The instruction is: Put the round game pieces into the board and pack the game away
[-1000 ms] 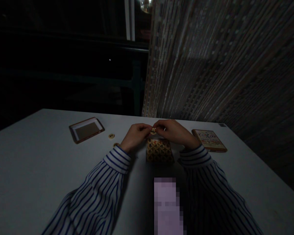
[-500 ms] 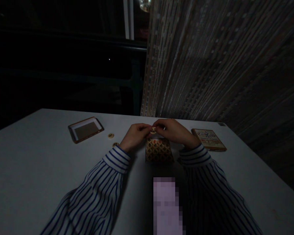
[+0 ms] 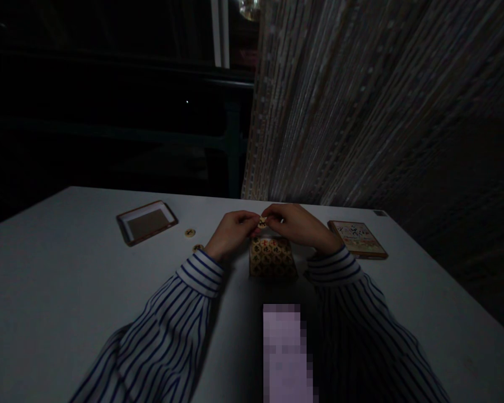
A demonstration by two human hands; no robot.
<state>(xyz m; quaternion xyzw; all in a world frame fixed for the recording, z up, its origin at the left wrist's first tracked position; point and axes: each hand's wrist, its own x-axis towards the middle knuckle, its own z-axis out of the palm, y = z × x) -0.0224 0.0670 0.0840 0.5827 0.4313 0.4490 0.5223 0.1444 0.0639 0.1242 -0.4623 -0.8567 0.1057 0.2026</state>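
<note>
Between my two hands is a round, pale xiangqi piece (image 3: pixel 262 223) with a dark character on its face. My left hand (image 3: pixel 235 232) pinches it from the left, and the fingers of my right hand (image 3: pixel 296 224) close on its other edge. Just below the hands, on the near side, a box of xiangqi pieces (image 3: pixel 273 258) shows rows of discs with dark and a few red marks. Left of my left hand lies a loose xiangqi piece (image 3: pixel 190 233). A second loose piece (image 3: pixel 197 247) is partly covered by my left wrist.
On the white table (image 3: pixel 67 280), a shallow open tray or lid (image 3: pixel 148 221) lies at the left. At the right is a flat box with a printed picture (image 3: pixel 357 239). A string curtain (image 3: pixel 302 112) hangs behind the table's far edge. The room is dim.
</note>
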